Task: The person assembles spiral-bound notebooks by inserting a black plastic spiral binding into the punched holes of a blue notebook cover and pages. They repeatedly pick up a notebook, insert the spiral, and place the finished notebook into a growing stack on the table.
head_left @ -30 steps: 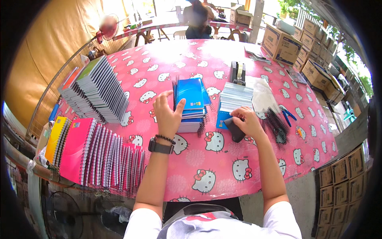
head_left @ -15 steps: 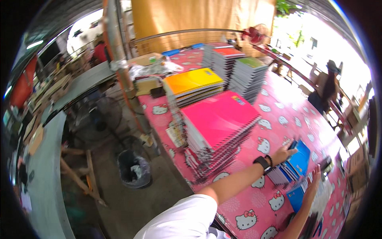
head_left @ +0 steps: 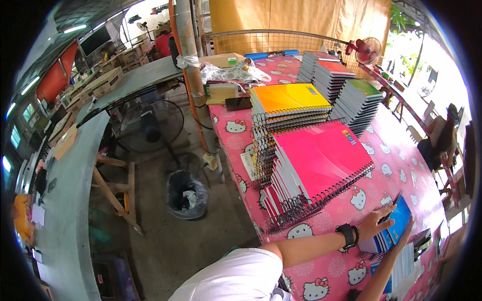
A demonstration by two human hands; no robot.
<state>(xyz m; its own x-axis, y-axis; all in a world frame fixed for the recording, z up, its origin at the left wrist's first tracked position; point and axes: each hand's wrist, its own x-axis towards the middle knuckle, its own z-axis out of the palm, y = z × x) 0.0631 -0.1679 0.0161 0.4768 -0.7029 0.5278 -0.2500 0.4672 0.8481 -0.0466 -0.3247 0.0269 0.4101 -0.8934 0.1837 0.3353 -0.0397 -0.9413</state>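
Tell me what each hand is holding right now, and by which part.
The left hand lies flat on the cover of the blue spiral notebook topping a small stack, not gripping it. The right hand touches its near edge; whether it grips cannot be told.

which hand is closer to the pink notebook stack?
Left. The left hand rests on the blue notebook stack, just below the pink notebook stack. The right hand sits farther out, on the blue stack's far side.

Notebook stacks (head_left: 321,160) on table (head_left: 401,165), bin (head_left: 187,194) left.
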